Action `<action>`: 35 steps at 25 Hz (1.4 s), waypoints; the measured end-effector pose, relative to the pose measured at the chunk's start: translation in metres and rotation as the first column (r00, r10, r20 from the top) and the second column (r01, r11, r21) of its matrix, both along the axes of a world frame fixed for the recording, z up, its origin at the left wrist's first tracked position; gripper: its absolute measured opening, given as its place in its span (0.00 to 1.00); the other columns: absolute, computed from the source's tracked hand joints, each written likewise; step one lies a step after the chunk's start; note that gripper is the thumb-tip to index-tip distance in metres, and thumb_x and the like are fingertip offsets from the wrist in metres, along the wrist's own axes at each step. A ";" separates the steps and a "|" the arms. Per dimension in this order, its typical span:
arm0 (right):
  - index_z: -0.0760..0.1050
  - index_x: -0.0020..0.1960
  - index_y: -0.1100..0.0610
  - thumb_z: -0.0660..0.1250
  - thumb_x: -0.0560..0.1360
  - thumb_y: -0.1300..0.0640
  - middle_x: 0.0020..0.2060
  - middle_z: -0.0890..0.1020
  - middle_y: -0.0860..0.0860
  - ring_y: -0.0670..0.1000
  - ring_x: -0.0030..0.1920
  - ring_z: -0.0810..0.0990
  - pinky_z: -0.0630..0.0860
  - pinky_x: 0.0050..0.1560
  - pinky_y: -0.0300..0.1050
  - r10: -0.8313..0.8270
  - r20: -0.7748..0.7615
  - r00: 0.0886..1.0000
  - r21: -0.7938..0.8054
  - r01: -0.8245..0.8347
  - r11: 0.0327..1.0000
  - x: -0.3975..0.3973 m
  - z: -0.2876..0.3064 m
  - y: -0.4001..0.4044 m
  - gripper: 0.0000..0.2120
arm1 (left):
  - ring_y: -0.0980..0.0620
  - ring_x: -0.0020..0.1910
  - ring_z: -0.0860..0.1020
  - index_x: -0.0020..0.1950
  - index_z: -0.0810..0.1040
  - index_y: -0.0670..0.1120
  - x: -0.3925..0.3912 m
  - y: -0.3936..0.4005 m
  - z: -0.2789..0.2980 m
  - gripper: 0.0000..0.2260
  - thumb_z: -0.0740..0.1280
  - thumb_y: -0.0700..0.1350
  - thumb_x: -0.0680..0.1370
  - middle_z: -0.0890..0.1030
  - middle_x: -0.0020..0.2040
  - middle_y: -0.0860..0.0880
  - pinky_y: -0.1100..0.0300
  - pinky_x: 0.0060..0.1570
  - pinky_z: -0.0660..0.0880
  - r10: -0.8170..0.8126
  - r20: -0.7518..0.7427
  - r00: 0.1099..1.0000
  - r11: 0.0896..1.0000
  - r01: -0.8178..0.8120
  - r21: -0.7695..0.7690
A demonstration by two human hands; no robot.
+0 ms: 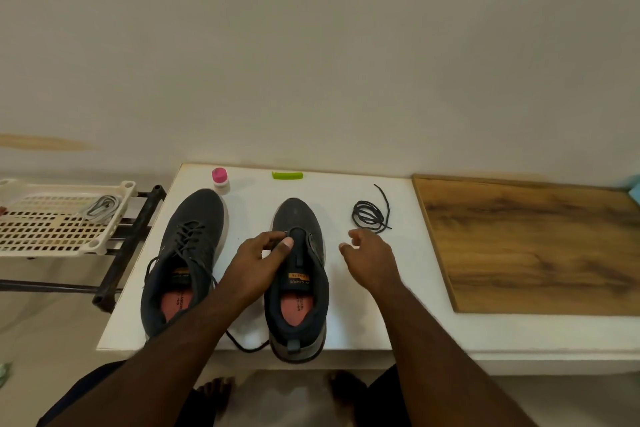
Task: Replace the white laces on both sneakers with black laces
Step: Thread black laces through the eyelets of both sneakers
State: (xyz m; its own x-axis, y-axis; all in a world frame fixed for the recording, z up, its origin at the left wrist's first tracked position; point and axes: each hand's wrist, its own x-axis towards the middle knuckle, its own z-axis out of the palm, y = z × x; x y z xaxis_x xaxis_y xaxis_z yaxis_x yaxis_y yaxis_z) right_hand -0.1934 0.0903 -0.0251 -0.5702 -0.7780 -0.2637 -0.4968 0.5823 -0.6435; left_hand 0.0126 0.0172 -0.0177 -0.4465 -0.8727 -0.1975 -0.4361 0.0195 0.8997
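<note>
While two dark sneakers stand side by side, toes toward the wall, on a white table (346, 322) set against a plain cream wall (311, 45), a person's left hand (256, 263) grips the lace area of the right shoe (298, 274), fingers and thumb curled at the eyelets beside the tongue. That shoe, its heel at the near edge, carries no lace. The right hand (372, 258) hovers above the table just right of it, fingers loosely spread and holding nothing, close to a coiled black lace (370, 213) lying toward the far right of the white top. The left shoe (187, 260) is threaded with a black lace, one end trailing over the near edge. At the far edge sit a small white bottle with a pink cap (220, 180), near the left corner, and a green plastic strip (287, 175) further along. A wood-grain board (533, 246) covers the surface to the right. Left of the table, a cream perforated tray (45, 229) rests on a black metal frame (131, 239) and holds a bundle of pale laces (102, 208). Bare feet show on the floor below the near edge.
</note>
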 end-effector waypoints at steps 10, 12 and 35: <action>0.76 0.70 0.55 0.64 0.80 0.58 0.69 0.77 0.52 0.55 0.70 0.72 0.69 0.71 0.49 0.143 -0.317 0.938 0.151 -0.099 0.984 -0.039 -0.025 -0.038 0.18 | 0.60 0.32 0.76 0.48 0.82 0.49 -0.013 -0.027 -0.013 0.08 0.65 0.48 0.82 0.82 0.40 0.51 0.68 0.35 0.71 0.175 -0.088 0.981 0.983 -0.179 -0.035; 0.83 0.59 0.56 0.68 0.79 0.58 0.55 0.85 0.51 0.50 0.57 0.82 0.77 0.63 0.46 -0.048 -0.106 0.993 -0.158 0.030 0.987 -0.028 -0.010 -0.040 0.10 | 0.60 0.29 0.74 0.48 0.82 0.47 -0.018 -0.033 -0.007 0.06 0.66 0.45 0.81 0.82 0.39 0.48 0.65 0.33 0.71 0.232 -0.198 0.952 0.973 -0.229 0.039; 0.80 0.54 0.47 0.68 0.76 0.64 0.55 0.78 0.44 0.48 0.56 0.79 0.79 0.56 0.45 -0.333 0.084 0.939 -0.386 0.338 0.858 -0.016 0.018 -0.034 0.13 | 0.42 0.53 0.84 0.50 0.75 0.44 -0.031 -0.056 0.009 0.12 0.56 0.47 0.86 0.84 0.47 0.42 0.49 0.49 0.81 0.402 -0.582 0.707 0.845 -0.042 0.533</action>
State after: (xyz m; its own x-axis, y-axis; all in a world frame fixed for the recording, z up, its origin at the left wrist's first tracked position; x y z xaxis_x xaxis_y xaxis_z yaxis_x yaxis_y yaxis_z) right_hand -0.2091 0.0563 -0.0071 -0.8137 -0.5812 0.0101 -0.3059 0.4135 -0.8576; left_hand -0.0182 -0.0388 -0.0084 -0.4189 -0.8472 -0.3267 0.3255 -0.4760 0.8170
